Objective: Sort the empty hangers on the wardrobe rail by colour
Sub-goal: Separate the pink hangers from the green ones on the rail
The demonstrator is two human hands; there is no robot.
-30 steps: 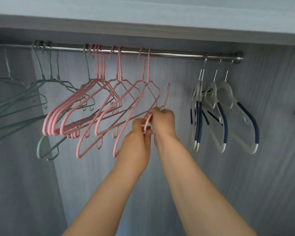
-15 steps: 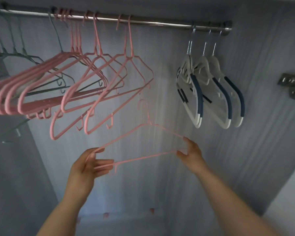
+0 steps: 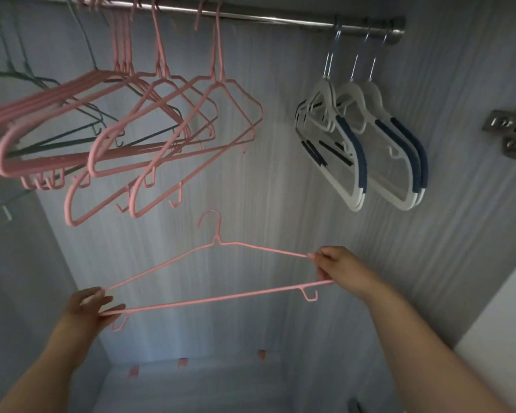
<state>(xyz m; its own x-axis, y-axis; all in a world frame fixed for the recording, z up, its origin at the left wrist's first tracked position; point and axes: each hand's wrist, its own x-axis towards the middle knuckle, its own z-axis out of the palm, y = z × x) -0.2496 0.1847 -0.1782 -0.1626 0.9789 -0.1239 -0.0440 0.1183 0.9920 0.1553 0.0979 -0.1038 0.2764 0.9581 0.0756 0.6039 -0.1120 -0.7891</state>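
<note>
Wardrobe interior, seen from below.
- Metal rail (image 3: 280,20) across the top.
- Hung on it, left to right: green hangers (image 3: 12,74), partly cut off; pink hangers (image 3: 57,160), bunched; white hangers (image 3: 355,201) with dark blue pads, well apart.
- Off the rail: loose pink hanger (image 3: 215,298), hook up. The left grip (image 3: 93,305) pinches one end, the right grip (image 3: 337,266) the other.
- Metal hinge (image 3: 513,129) on the right wall.

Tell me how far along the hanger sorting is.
Done: white-and-navy hangers grouped at the rail's right end, pink hangers bunched mid-rail. In hand: one pink hanger, off the rail, held by left hand and right hand. Left: hanging it with the pinks; rail's left end is cropped.
</note>
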